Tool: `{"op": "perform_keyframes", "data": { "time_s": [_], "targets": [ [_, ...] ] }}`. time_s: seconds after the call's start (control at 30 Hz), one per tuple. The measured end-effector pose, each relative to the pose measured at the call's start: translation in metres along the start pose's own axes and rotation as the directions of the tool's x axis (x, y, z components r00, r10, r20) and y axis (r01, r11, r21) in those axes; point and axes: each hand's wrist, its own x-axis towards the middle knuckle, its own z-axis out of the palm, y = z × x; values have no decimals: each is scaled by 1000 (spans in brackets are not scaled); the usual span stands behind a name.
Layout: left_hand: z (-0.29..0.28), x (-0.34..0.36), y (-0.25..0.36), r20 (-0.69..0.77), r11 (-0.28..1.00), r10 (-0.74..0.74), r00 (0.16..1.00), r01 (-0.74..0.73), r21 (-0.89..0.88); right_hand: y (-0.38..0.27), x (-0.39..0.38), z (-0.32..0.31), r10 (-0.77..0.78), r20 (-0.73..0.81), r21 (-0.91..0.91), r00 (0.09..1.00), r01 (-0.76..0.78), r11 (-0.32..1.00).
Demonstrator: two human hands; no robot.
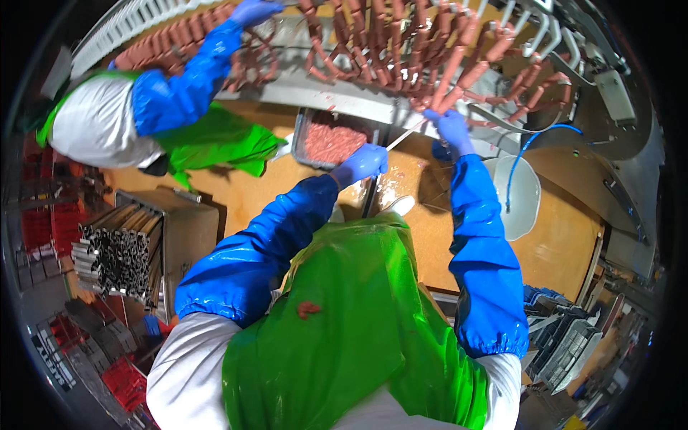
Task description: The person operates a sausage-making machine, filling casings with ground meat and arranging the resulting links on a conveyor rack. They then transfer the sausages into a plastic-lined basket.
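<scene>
While the left hand [363,162], in a blue glove, is clenched around one end of a thin metal rod [403,136], the right hand [453,127] is raised and grasps the lower ends of the hanging sausage loops [437,93]. These dangle from the conveyor hooks [534,32]. Below stands a tray of meat scraps [331,140]. A co-worker's gloved hand [252,10] reaches the sausages further left.
</scene>
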Motion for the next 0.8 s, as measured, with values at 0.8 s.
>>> {"op": "perform_keyframes", "data": {
  "time_s": [0.8],
  "targets": [
    [-129,-282,-154,-400,886,-52,915,228,404,55,5,-18,8,-153,127,988,12,992]
  ]
}}
